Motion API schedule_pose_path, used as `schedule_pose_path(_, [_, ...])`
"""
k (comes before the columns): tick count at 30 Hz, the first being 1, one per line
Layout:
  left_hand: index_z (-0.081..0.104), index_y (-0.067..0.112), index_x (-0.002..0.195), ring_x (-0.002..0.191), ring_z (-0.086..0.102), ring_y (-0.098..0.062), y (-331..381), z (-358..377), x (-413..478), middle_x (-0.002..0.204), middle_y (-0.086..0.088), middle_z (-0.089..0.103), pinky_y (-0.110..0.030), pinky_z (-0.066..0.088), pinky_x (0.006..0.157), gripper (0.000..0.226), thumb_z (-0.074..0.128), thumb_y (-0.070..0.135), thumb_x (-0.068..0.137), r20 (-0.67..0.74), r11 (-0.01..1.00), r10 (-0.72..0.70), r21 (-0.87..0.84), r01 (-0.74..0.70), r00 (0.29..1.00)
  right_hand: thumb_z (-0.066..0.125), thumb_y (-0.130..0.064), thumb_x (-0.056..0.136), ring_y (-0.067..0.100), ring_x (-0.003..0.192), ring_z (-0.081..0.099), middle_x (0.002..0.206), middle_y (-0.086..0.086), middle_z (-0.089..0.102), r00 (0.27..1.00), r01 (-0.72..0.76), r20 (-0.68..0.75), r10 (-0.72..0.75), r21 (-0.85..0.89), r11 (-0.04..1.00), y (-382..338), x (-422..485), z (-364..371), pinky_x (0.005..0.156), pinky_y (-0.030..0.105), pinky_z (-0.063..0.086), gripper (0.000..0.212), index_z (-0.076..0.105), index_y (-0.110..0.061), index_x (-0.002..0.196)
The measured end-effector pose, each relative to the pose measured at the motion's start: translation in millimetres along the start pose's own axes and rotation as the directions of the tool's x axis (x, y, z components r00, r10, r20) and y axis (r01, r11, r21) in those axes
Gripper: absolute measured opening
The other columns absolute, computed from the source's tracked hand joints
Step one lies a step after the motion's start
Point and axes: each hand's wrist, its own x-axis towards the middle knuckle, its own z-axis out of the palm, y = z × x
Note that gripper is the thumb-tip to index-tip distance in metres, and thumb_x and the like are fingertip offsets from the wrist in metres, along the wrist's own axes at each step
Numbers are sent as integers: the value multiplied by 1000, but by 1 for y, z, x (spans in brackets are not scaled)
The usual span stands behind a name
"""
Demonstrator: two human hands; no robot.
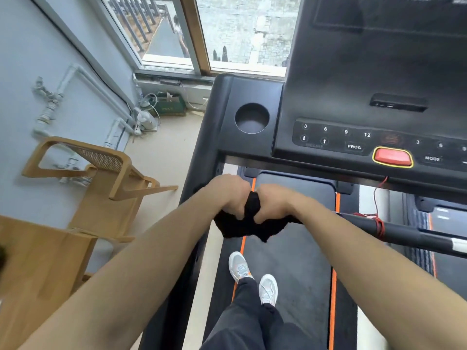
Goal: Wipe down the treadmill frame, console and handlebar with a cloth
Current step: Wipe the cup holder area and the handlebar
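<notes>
Left hand point(231, 195) and right hand point(274, 204) together clench the cloth point(247, 228) at the handlebar point(404, 233), under the console point(353, 109) edge, over open belt point(290, 274).

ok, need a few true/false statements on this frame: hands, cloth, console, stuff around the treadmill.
1. Both the left hand and the right hand grip the black cloth. True.
2. The cup holder holds a bottle. False: nothing shows in it.
3. A red cord is wound round the handlebar. True.
4. The wooden chair stands to the right of the treadmill. False: it is on the person's left, by the wall.
5. The cloth is pressed on the red stop button. False: it is held short of the console, apart from the button.
</notes>
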Motion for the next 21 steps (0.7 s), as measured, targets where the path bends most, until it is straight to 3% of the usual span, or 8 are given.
schedule_pose_path(3, [65, 22, 93, 77, 68, -18, 2, -24, 14, 89, 0, 70, -34, 59, 76, 39, 85, 39, 63, 347, 967, -10, -235, 97, 938, 81, -30, 72, 19, 76, 69, 82, -1, 70, 983, -22, 183, -12, 185, 983, 5, -1, -17, 65, 28, 55, 22, 69, -20, 87])
schedule_pose_path(5, [65, 23, 95, 76, 67, -17, 4, -23, 14, 88, 1, 69, -34, 57, 74, 41, 84, 40, 63, 332, 970, -10, -224, 89, 943, 78, -34, 72, 21, 74, 66, 78, -3, 66, 995, -34, 103, 19, 139, 990, 2, -4, -11, 59, 28, 49, 23, 64, -23, 86])
schedule_pose_path(8, [59, 26, 92, 72, 63, -20, 15, 6, 1, 79, 5, 63, -30, 40, 59, 35, 75, 44, 67, -115, 999, -47, 8, 49, 992, 72, -33, 73, 29, 77, 64, 83, -1, 64, 921, -77, -389, 7, -165, 983, 8, -18, 31, 58, 33, 40, 30, 56, -21, 96])
schedule_pose_path(11, [56, 18, 80, 57, 53, -27, 38, 52, -6, 64, -2, 54, -34, 32, 54, 20, 71, 13, 68, -688, 978, 9, 157, 137, 726, 78, -11, 64, 29, 66, 59, 75, 2, 59, 644, -194, -744, -179, -386, 902, 21, -28, 74, 57, 37, 38, 35, 58, -16, 92])
schedule_pose_path(14, [57, 16, 77, 57, 50, -27, 46, 68, 2, 63, -3, 52, -37, 38, 56, 14, 62, 4, 73, -827, 978, 16, 131, 164, 563, 81, -11, 58, 29, 60, 61, 69, 2, 60, 649, -203, -744, -162, -374, 905, 22, -26, 69, 52, 34, 40, 37, 58, -15, 86])
schedule_pose_path(16, [51, 20, 78, 60, 57, -26, 44, 48, 3, 67, -1, 59, -33, 35, 55, 20, 68, 15, 71, -655, 988, 1, 115, 99, 755, 77, -24, 65, 28, 68, 66, 74, 0, 65, 853, -164, -522, -10, -286, 944, 22, -23, 41, 53, 31, 44, 30, 59, -18, 89])
schedule_pose_path(18, [53, 23, 84, 69, 62, -23, 39, 14, 6, 77, 1, 63, -30, 39, 58, 23, 70, 35, 73, -250, 999, 33, 30, -26, 968, 73, -34, 63, 25, 73, 68, 79, -1, 70, 993, -98, -75, 91, -88, 991, 32, -14, 11, 61, 34, 55, 32, 66, -21, 91])
schedule_pose_path(21, [69, 19, 92, 73, 68, -18, 35, -33, 26, 85, -1, 70, -30, 58, 68, 33, 83, 38, 68, 335, 955, 131, -295, -28, 933, 81, -43, 55, 22, 80, 73, 87, 1, 76, 952, -158, 288, 104, 172, 972, 41, -6, -17, 80, 45, 62, 47, 74, -19, 94])
